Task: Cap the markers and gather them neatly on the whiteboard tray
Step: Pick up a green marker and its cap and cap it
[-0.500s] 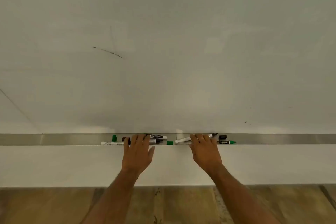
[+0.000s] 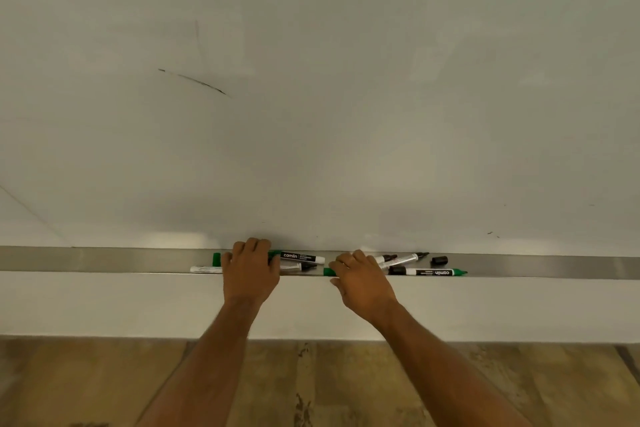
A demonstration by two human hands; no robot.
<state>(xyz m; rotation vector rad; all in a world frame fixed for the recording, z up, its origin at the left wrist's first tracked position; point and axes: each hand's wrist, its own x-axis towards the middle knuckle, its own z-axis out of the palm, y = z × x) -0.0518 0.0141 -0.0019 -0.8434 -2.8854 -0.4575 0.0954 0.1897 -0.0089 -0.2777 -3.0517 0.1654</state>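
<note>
Both hands are down in the whiteboard tray (image 2: 104, 259): left hand (image 2: 250, 274) has fingers curled around a green-capped marker (image 2: 298, 256), right hand (image 2: 362, 282) grip hard to tell, loose black cap (image 2: 439, 260) nearby.

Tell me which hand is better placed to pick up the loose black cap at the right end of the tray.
Right. The right hand rests on the tray nearest the black cap, with only markers between; the left hand sits farther off, beyond the right.

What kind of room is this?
Probably a classroom or meeting room: a big whiteboard fills the wall, with a metal tray below holding markers and a loose cap.
</note>
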